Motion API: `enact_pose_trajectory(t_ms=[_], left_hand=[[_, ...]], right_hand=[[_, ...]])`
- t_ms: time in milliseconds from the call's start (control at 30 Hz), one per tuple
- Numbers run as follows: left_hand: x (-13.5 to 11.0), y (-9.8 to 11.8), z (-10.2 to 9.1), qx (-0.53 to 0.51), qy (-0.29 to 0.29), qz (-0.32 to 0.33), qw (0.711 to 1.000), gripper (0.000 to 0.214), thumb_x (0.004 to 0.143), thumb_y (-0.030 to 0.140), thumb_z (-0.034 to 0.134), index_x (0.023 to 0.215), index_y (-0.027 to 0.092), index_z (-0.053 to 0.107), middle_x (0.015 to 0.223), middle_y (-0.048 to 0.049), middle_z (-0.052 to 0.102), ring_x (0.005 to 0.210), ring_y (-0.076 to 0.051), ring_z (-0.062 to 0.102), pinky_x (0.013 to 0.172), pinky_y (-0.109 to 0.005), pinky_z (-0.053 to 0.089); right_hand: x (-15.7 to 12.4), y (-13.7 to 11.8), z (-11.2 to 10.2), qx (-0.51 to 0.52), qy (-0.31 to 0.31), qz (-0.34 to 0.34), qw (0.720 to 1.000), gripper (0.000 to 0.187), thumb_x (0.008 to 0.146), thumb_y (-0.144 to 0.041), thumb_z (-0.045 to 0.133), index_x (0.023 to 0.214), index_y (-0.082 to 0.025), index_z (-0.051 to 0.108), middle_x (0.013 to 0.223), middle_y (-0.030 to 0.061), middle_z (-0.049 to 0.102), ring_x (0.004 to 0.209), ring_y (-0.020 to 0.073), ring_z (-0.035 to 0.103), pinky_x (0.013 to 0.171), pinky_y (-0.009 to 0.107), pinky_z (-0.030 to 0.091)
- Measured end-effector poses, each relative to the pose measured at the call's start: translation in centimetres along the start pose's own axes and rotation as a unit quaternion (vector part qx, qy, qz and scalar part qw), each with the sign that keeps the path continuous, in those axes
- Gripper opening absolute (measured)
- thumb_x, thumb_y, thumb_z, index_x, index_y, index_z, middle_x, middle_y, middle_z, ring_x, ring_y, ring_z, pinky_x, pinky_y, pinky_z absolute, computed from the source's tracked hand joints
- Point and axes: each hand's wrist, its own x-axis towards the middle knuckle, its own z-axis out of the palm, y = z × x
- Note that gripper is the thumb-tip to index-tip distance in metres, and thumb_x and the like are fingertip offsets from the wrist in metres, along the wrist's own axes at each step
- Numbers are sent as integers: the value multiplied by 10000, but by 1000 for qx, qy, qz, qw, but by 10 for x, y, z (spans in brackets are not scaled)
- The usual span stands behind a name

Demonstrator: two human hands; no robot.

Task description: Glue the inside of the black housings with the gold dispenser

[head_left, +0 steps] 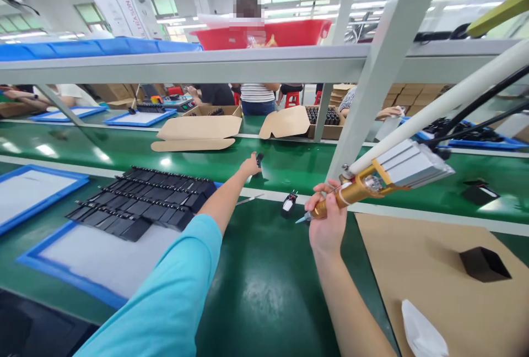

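Note:
My left hand [249, 166] is stretched far forward over the green belt, its fingers closed on a small black part [259, 160]. In my right hand [328, 219] is a gold-coloured glue dispenser [339, 198], gripped near its nozzle. Its pale blue tip points left and down. Just left of that tip, a small black plug part [288, 205] with two prongs and a white label lies at the bench edge. Rows of black rectangular housings [136, 197] sit on a blue-rimmed tray [103, 258], left of my left arm.
A cardboard sheet [413, 258] at right carries a hollow black housing [484, 264] and white tissue [422, 328]. Another black part [479, 194] is on the belt [198, 156]. A white post [384, 59] and a shelf [182, 70] stand ahead. People work beyond.

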Motion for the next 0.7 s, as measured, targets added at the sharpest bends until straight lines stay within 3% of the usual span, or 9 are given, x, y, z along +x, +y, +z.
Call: enact_pose_trajectory(t_ms=[133, 267, 367, 433, 500, 600, 700], left_hand=[[-18, 4, -16, 11, -2, 19, 1000, 734, 703, 156, 699, 1364, 91, 388, 1146, -216, 675, 1102, -334, 641, 893, -382, 492], [-89, 1, -25, -9, -24, 93, 995, 699, 729, 254, 700, 1359, 199, 403, 1166, -116, 698, 1050, -283, 667, 878, -331, 500], [-166, 2, -5, -12, -46, 188, 981, 663, 766, 264, 645, 1372, 228, 377, 975, -48, 747, 855, -274, 710, 753, -319, 516], [-210, 3, 18, 23, -65, 192, 979, 659, 780, 245, 622, 1385, 224, 364, 908, -42, 743, 796, -280, 712, 705, -319, 515], [-239, 3, 40, 52, -81, 175, 980, 639, 808, 241, 600, 1397, 198, 357, 868, -54, 730, 766, -283, 707, 687, -330, 519], [-252, 1, 56, 40, -54, 195, 979, 636, 840, 298, 620, 1410, 209, 355, 1042, -101, 695, 913, -282, 684, 751, -358, 539], [-243, -2, 53, 2, -31, 313, 949, 655, 826, 349, 674, 1417, 309, 393, 1409, -125, 489, 1192, -299, 543, 875, -399, 529]], right_hand=[[1, 1, 0, -6, 4, 0, 1000, 316, 805, -390, 623, 1077, -248, 550, 850, -31, 595, 502, 50, 503, 520, 235, 435], [3, 1, 0, -6, 8, -7, 1000, 336, 787, -408, 642, 1066, -247, 547, 847, -35, 601, 496, 48, 509, 514, 231, 425], [4, 0, 0, -12, 3, -15, 1000, 318, 793, -413, 631, 1054, -251, 549, 842, -39, 600, 488, 45, 508, 511, 231, 424], [4, -1, 0, -19, -1, -23, 1000, 300, 798, -414, 621, 1041, -255, 548, 834, -43, 597, 481, 45, 506, 503, 232, 420], [4, -2, 0, -25, -5, -26, 999, 291, 801, -416, 616, 1034, -256, 545, 834, -44, 594, 478, 47, 510, 492, 232, 415], [3, -3, 0, -30, -10, -28, 999, 286, 807, -422, 611, 1031, -259, 540, 836, -47, 589, 476, 45, 511, 485, 230, 413], [2, -3, 1, -31, -13, -28, 999, 287, 812, -432, 608, 1029, -259, 538, 838, -47, 586, 480, 44, 510, 488, 228, 410]])
